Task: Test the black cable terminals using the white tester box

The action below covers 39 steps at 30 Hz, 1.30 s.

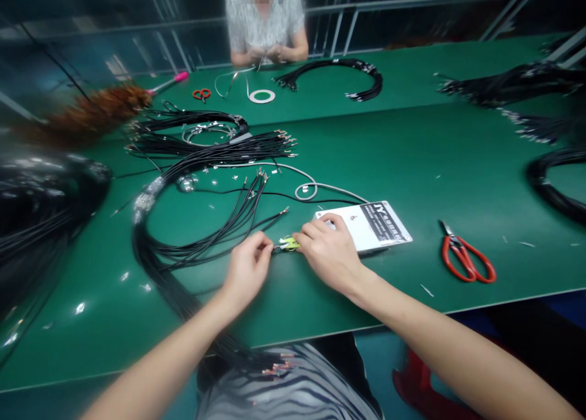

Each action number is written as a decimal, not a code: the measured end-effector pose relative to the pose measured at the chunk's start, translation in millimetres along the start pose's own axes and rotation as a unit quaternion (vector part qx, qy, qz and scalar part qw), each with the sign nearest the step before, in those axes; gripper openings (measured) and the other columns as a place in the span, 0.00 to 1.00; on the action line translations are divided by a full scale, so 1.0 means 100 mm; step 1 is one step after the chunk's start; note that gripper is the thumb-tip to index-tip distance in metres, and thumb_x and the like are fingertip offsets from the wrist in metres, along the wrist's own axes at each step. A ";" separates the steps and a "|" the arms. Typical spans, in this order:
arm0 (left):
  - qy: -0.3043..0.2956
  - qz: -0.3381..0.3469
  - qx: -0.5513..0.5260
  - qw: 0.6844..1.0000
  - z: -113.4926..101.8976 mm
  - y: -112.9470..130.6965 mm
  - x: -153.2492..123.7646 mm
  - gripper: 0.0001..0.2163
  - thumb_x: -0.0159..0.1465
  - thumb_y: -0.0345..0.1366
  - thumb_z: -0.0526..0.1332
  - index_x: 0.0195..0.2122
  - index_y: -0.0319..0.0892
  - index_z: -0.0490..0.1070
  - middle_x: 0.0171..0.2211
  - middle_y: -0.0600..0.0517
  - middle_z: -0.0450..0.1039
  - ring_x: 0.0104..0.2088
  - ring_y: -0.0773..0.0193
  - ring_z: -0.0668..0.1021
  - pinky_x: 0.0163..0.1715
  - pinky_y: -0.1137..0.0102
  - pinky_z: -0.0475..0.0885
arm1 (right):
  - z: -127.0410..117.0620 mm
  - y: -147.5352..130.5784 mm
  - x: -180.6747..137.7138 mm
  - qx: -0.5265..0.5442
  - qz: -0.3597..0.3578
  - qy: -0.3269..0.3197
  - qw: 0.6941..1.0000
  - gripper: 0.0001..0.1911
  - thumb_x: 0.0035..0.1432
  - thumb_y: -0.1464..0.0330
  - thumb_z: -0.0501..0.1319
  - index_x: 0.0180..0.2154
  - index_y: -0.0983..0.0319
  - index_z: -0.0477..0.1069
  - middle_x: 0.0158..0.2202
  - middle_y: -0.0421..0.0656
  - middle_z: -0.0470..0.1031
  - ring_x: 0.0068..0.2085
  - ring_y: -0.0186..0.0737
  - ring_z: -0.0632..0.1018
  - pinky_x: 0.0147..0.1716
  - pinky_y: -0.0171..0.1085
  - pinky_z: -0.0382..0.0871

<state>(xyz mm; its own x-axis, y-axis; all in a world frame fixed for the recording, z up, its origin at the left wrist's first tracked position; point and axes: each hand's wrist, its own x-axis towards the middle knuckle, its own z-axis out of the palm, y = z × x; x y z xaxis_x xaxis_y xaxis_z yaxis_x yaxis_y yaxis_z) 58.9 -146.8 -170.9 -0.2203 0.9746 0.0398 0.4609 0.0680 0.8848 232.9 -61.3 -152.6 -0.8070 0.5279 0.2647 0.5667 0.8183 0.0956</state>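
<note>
Thumb and forefinger of my left hand (249,266) are pinched together on a thin cable end (275,248), which meets a small yellow-green piece (289,243). Curled over the left end of a white box (354,228) with a black "JY" label, my right hand (327,249) has its fingertips closed on that yellow-green piece. The exact shape of the piece is hidden by my fingers. A large bundle of black cables (146,231) curves around to the left of my hands, several with bared copper ends. Its lower end hangs over the table edge onto my lap.
Red-handled cutters (464,255) lie right of the box. More black cable bundles (503,84) rest at both sides and the back. Across the green table (412,157), a person (265,29) works near a white tape ring (262,96) and small red scissors (201,94).
</note>
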 end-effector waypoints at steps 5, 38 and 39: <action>-0.001 0.002 0.020 1.000 0.04 -0.02 0.03 0.06 0.65 0.32 0.55 0.30 0.42 0.68 0.27 0.54 0.68 0.27 0.67 0.70 0.27 0.75 0.63 | -0.01 0.00 0.00 0.007 0.004 -0.006 1.000 0.10 0.63 0.76 0.58 0.38 0.61 0.77 0.32 0.42 0.76 0.37 0.41 0.71 0.49 0.46 0.50; 0.004 0.003 0.004 1.000 0.11 -0.06 0.04 0.06 0.66 0.32 0.55 0.31 0.42 0.66 0.27 0.55 0.67 0.28 0.67 0.71 0.28 0.75 0.65 | -0.04 -0.08 -0.03 0.025 0.031 0.014 0.999 0.06 0.61 0.72 0.62 0.42 0.63 0.75 0.39 0.45 0.79 0.44 0.47 0.74 0.53 0.51 0.49; 0.003 0.003 0.003 1.000 0.11 -0.06 0.04 0.06 0.66 0.32 0.55 0.31 0.42 0.66 0.27 0.55 0.67 0.28 0.67 0.71 0.29 0.75 0.65 | -0.06 -0.07 -0.04 0.037 0.032 0.020 0.999 0.08 0.61 0.71 0.63 0.43 0.63 0.74 0.41 0.46 0.79 0.46 0.48 0.74 0.53 0.52 0.50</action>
<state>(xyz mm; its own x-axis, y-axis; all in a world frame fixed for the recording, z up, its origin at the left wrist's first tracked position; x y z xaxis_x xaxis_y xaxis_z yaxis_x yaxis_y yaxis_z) 64.6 -141.5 -181.5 -0.2224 0.9738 0.0480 0.4682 0.0635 0.8813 233.6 -70.6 -148.6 -0.7618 0.5707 0.3066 0.6014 0.7989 0.0070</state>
